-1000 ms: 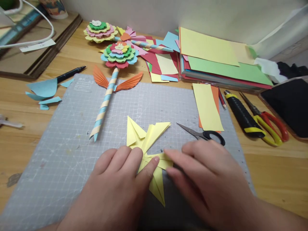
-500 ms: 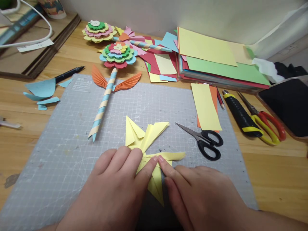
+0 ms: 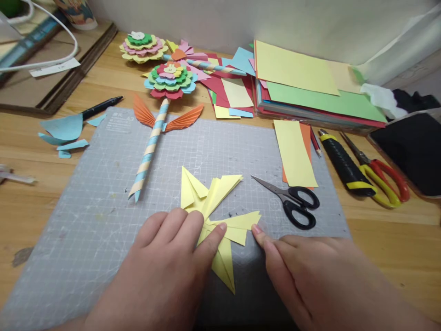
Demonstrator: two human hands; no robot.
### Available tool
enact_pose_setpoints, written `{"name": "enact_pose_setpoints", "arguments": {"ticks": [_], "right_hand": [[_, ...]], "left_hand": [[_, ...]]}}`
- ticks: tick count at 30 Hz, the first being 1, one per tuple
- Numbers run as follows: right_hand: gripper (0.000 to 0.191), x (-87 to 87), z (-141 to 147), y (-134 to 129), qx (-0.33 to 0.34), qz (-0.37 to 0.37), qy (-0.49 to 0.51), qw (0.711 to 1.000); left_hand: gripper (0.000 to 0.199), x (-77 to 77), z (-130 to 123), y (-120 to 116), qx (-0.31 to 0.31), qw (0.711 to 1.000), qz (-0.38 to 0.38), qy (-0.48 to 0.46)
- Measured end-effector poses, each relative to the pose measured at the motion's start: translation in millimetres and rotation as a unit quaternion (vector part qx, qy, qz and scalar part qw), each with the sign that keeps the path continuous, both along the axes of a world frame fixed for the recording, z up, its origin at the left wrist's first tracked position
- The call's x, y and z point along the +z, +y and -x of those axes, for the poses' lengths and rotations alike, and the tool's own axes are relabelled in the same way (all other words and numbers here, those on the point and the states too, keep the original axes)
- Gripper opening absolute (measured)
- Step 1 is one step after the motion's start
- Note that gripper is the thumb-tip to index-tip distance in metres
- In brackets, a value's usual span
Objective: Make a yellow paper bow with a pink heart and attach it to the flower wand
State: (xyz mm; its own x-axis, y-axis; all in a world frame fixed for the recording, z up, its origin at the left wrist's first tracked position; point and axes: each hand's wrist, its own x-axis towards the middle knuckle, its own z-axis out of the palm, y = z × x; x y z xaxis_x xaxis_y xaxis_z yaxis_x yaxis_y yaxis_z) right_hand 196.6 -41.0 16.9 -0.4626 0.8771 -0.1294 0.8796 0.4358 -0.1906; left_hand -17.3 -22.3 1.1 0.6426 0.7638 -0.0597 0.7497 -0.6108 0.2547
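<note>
A folded yellow paper piece (image 3: 216, 207) with several pointed flaps lies on the grey cutting mat (image 3: 103, 193). My left hand (image 3: 165, 271) presses flat on its centre, the index fingertip on the fold. My right hand (image 3: 310, 271) rests on the mat just right of the paper, fingers together, its fingertip touching the mat beside the right flap's tip. Neither hand holds anything. Black-handled scissors (image 3: 292, 200) lie shut on the mat, just beyond my right hand.
A paper flower on a striped stem (image 3: 161, 105) with orange leaves lies at the mat's far left. Behind are more paper flowers (image 3: 143, 45), a stack of coloured paper (image 3: 310, 87), yellow and orange strips (image 3: 295, 154), a utility knife (image 3: 344, 163), red-yellow scissors (image 3: 382, 177), a black pen (image 3: 99, 106), blue scraps (image 3: 62, 131).
My right hand slid back off the yellow paper to the right, uncovering the right flap and the scissors. My left hand stayed pressed on the paper.
</note>
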Motion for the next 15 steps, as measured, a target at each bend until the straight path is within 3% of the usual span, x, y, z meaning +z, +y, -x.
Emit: {"name": "enact_pose_setpoints", "arguments": {"ticks": [8,15], "right_hand": [[0.042,-11.7,11,5,0.057,-0.042,0.079,0.994],[0.04,-15.4,14,9,0.043,0.001,0.102,0.994]], "left_hand": [[0.048,-0.6,-2,2,0.0,1.0,-0.014,-0.023],[0.029,5.2,0,8,0.03,0.998,-0.005,-0.05]]}}
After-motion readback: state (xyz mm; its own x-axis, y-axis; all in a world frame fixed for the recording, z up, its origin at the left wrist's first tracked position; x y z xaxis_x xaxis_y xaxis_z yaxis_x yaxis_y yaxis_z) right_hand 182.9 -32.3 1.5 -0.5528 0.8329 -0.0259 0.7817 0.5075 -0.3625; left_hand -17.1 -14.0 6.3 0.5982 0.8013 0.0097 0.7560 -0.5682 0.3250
